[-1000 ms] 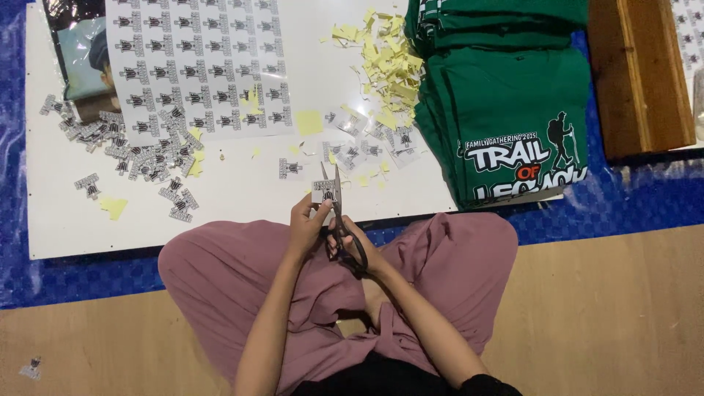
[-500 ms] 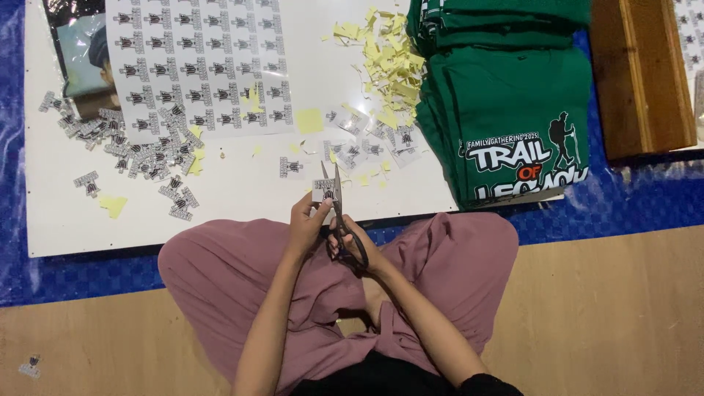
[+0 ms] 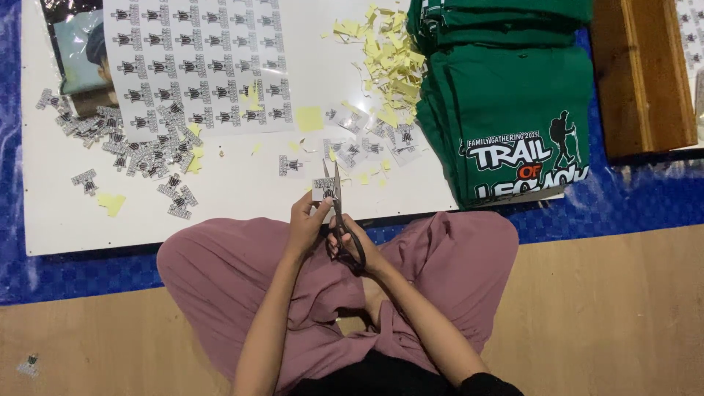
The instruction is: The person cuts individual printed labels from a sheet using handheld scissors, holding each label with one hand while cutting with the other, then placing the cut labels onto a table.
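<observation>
The small cut-out sticker (image 3: pixel 323 188), a white paper rectangle with a dark printed emblem, sits just over the near edge of the white board (image 3: pixel 220 213), pinched between the left hand (image 3: pixel 308 224) fingers. The right hand (image 3: pixel 359 246) has its fingers through the black loops of the scissors (image 3: pixel 341 213), blades narrowly parted at the sticker. Farther up the board lie a flat printed sticker sheet (image 3: pixel 198 66), a loose heap of yellow paper scraps (image 3: pixel 389 59), and scattered cut stickers (image 3: pixel 139 147); folded green shirts (image 3: pixel 513 103) overlap its right edge.

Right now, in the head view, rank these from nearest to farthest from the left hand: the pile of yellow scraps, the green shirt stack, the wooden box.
1. Pile of yellow scraps: up and right of the left hand, on the white board.
2. Green shirt stack: further right.
3. Wooden box: far right.
</observation>
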